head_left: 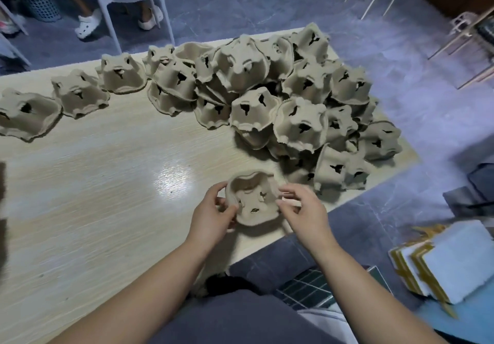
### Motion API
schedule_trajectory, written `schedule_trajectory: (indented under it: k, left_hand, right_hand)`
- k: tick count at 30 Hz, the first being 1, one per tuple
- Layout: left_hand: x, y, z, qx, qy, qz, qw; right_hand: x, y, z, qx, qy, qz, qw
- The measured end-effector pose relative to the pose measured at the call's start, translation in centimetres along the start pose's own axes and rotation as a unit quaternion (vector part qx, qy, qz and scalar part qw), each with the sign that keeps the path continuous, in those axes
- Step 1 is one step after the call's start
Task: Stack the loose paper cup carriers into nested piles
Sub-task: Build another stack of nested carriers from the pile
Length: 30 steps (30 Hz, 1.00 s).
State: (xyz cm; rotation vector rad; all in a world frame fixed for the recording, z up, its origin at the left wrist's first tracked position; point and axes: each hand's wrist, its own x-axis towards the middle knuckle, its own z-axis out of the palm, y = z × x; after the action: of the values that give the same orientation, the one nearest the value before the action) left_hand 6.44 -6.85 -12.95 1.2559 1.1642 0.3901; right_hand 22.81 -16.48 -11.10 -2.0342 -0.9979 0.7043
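Observation:
A grey-brown pulp cup carrier (252, 196) sits hollow side up near the table's front edge. My left hand (213, 212) grips its left rim and my right hand (302, 207) pinches its right rim. A big loose heap of the same carriers (302, 103) fills the table's far right, most lying hollow side down. A row of single carriers (80, 95) runs along the far left edge, each hollow side down.
The pale wooden table (107, 196) has bare surface at centre and left. White chair legs (107, 17) and a person's feet stand beyond the far edge. A stack of white and yellow pads (449, 263) lies on the floor at right.

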Motion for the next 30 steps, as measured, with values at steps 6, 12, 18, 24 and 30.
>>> schedule_trajectory:
  k: [6,12,18,24,30]
  left_hand:
    - [0.2,0.4,1.7,-0.005,0.013,-0.018,1.0]
    - [-0.2,0.5,3.6,0.003,0.058,-0.013,0.998]
    - [-0.7,-0.2,6.4,-0.03,0.105,-0.002,0.994]
    - [-0.8,-1.3,7.8,-0.043,0.121,0.029,0.991]
    - [0.0,-1.9,7.7,-0.042,0.13,0.079,0.987]
  right_hand:
    - [0.3,1.9,-5.3,-0.114,0.205,0.002,0.972]
    - [4.7,3.2,-5.8,-0.271,0.157,-0.026,0.95]
    - [5.7,6.1,-6.9,-0.264,0.179,-0.126,0.939]
    - [5.8,7.5,-10.3,-0.112,0.211,-0.215,0.947]
    - [6.8,8.6,-13.3,0.039,0.285,-0.158,0.944]
